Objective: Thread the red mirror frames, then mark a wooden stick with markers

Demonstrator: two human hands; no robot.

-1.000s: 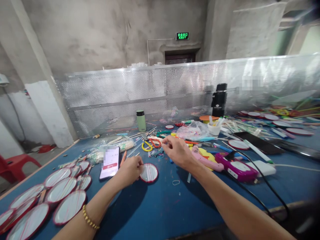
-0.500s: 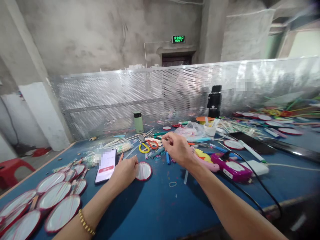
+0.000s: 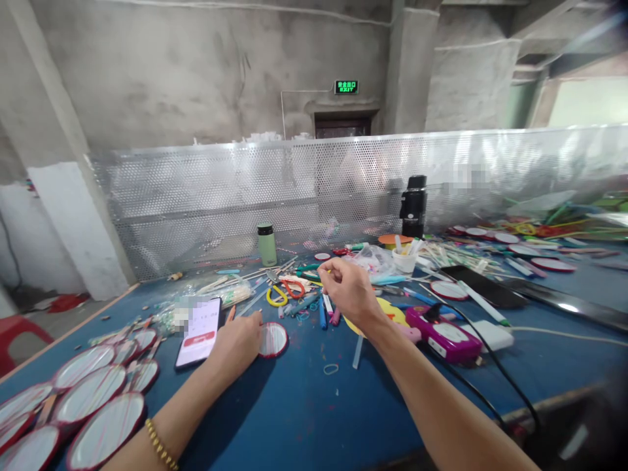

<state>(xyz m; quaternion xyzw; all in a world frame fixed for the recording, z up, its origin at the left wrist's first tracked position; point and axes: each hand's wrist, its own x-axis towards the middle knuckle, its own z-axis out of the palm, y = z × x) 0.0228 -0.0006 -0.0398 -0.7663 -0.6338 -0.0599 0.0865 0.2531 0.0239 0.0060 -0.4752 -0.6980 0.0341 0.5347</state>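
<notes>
My left hand [image 3: 239,341], with a gold bead bracelet on its wrist, is closed at the left edge of a small round white disc [image 3: 273,340] with a red rim. The fingers hide that edge. To its left lies a lit phone [image 3: 201,332]. My right hand [image 3: 349,291] is raised over the table with thumb and fingers pinched together; what they hold, if anything, I cannot make out. Scissors [image 3: 277,296] with yellow and orange handles lie between and beyond the hands. Markers [image 3: 322,314] lie just below my right fingers.
Larger red-rimmed discs [image 3: 91,394] lie at the left. A purple device [image 3: 444,333] with a black cable stands at the right. Behind are a green bottle [image 3: 267,246], a black bottle [image 3: 413,208], a white cup [image 3: 404,261] and a perforated metal screen [image 3: 220,196].
The view has shifted slightly, so most things appear a little lower and further left. Both hands keep nearly the same pose; a yellow piece shows more beside my right wrist.
</notes>
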